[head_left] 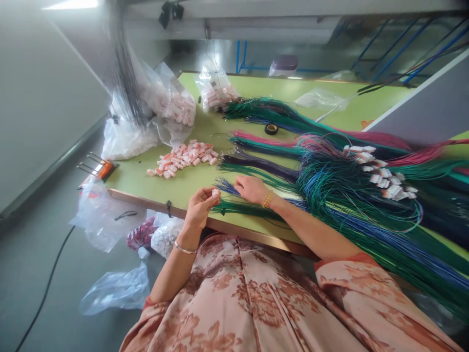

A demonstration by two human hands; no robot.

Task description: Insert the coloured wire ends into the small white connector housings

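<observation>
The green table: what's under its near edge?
A bag of dark red pieces and one of white pieces show there; the tabletop and the person's clothing hide the rest.

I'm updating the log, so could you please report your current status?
Left hand pinching white connector. Right hand at blue wires, grip unclear. Connector pile beyond left hand, touching neither hand.

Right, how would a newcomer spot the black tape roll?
Find the green table. Toward its back, between the farthest green wires and the pink wires, lies the tape roll. It's a small black ring, unlike the long, thin strands beside it.
</observation>
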